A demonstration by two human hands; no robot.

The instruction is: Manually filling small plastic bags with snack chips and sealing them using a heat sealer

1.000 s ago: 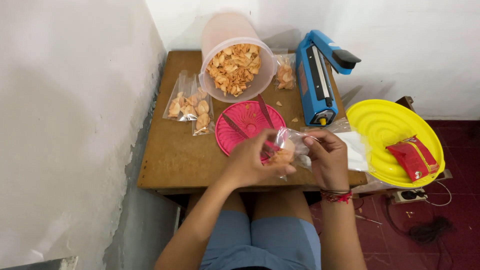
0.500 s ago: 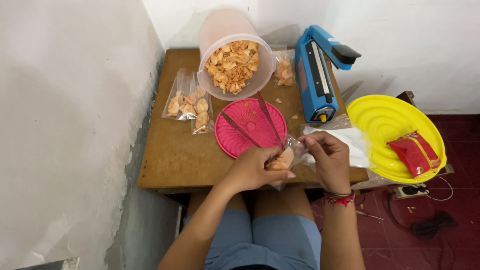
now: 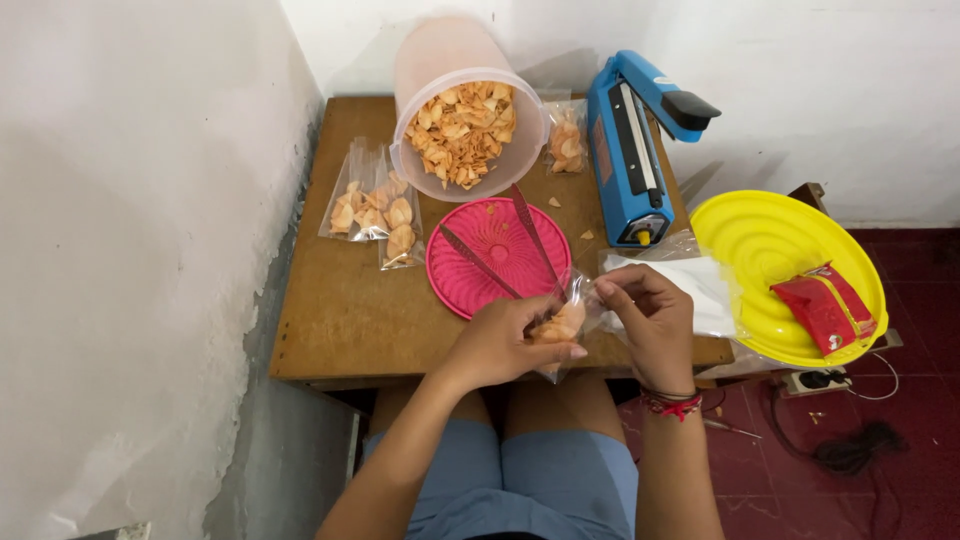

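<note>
Wooden table (image 3: pixel 340 320) against white wall — both hands at near edge. Left hand (image 3: pixel 500 345) cups small clear bag (image 3: pixel 562 325) of chips from below; right hand (image 3: pixel 650 320) pinches bag mouth, keeping it up. Pink lid (image 3: pixel 490 240), chip tub (image 3: pixel 465 125), blue sealer (image 3: pixel 630 150) just behind.

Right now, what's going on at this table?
A seated person holds a small clear bag of chips in both hands, the left hand cupping it and the right hand pinching its top, at the front edge of the wooden table. Behind it lie a pink lid with tongs, a tub of chips, filled bags and a blue sealer. A yellow lid holds red packets.
</note>
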